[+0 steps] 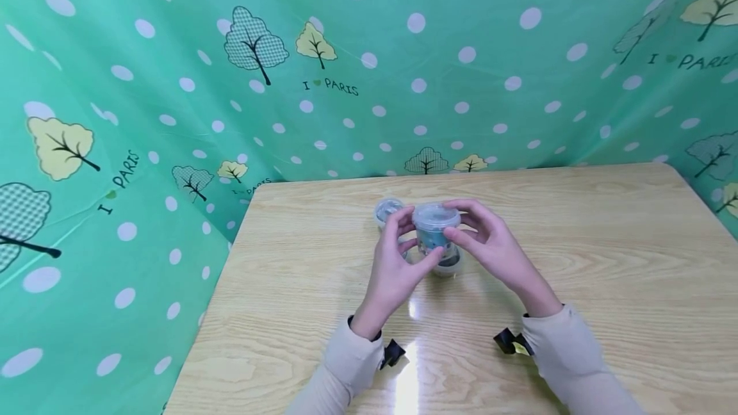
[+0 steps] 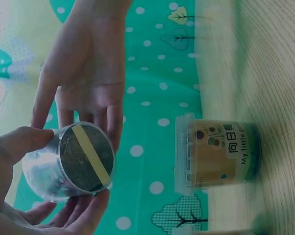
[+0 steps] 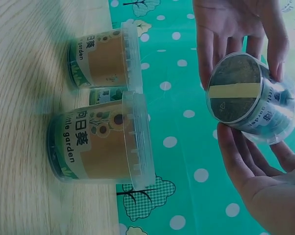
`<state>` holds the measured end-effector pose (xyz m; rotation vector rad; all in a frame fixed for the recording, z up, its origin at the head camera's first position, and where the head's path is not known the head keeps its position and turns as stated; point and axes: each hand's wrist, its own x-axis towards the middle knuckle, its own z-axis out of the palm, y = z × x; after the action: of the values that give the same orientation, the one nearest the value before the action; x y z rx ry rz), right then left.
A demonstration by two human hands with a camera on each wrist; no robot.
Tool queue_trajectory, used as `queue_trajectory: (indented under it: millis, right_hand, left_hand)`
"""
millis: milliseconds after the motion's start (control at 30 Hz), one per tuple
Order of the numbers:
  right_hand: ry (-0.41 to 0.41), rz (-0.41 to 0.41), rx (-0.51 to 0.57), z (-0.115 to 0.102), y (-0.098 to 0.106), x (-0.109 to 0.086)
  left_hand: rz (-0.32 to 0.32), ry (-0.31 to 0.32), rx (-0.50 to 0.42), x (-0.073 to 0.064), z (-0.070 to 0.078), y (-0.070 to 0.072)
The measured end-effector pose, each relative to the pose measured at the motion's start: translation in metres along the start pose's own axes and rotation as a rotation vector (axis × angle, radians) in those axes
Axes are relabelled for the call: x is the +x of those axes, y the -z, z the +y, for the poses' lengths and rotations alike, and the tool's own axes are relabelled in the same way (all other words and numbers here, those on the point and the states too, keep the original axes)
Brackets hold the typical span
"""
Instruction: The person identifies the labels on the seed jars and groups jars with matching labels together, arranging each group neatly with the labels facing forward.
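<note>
A clear plastic planting cup (image 1: 436, 226) with a lid and a blue label is held up between both hands above the table. My left hand (image 1: 396, 269) grips its left side, thumb in front and fingers round the back. On the opposite side, my right hand (image 1: 492, 245) holds it with the thumb near the front and fingers along the side. The wrist views show the cup's underside (image 3: 235, 105), dark inside with a pale strip across it. Below stands a lidded cup with a brown and green sunflower label (image 2: 218, 152), partly hidden by the held one in the head view.
Another lidded cup (image 1: 387, 209) stands farther back on the wooden table (image 1: 300, 287). In the right wrist view a sunflower cup (image 3: 106, 58) and a green-labelled cup (image 3: 106, 95) appear close together. A green dotted cloth (image 1: 369, 69) hangs behind the table and at its sides.
</note>
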<state>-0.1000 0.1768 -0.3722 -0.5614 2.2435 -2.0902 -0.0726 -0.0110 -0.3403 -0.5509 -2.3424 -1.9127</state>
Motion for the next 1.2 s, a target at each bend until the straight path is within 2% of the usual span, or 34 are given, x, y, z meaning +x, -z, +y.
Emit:
queue_trajectory:
  millis: [333,700,867,1067,1200]
  right_hand:
    - [-0.009,-0.031,-0.027,-0.001,0.004,-0.001]
    - [-0.017,-0.06,0.01,-0.001,0.004,-0.001]
    - [-0.001,-0.043,0.035,-0.001,0.004,-0.001]
    - [0.013,0.013,0.014,-0.001,0.003,-0.001]
    - [0.008,0.029,0.005,-0.002,0.002,0.0]
  left_hand:
    - [-0.011,0.026,-0.038,0.0,-0.003,0.004]
    - [-0.034,0.027,-0.061,0.001,-0.004,0.005]
    - [-0.052,0.016,-0.079,0.002,-0.006,0.007]
    - [-0.07,0.017,-0.154,0.006,-0.01,0.011]
    - [-0.076,0.008,-0.17,0.008,-0.013,0.013]
